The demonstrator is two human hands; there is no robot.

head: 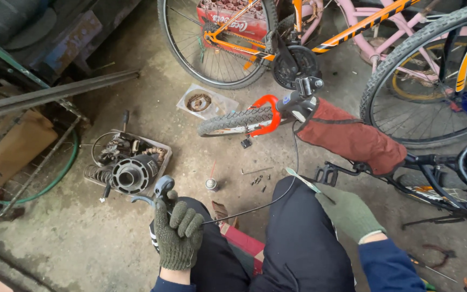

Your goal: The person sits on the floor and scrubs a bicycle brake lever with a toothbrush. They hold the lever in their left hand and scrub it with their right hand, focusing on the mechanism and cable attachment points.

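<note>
My left hand [178, 233], in a green knit glove, is closed around a grey brake lever [160, 190] held above my left knee. A thin black cable [277, 199] runs from that lever across my lap up toward the handlebar [298, 100] of a bicycle lying in front of me. My right hand [348, 212], also gloved, rests on my right knee and pinches a small pale flat piece [300, 180] between its fingers. A rust-red cloth [352, 138] is wrapped over the bicycle's frame beside that hand.
A tray of greasy metal parts with a round hub [131, 173] sits on the concrete at left. A small spray can [211, 184] and loose screws [259, 179] lie ahead of my knees. Several bicycles stand behind; a small wheel with a red fender [240, 120] is in the middle.
</note>
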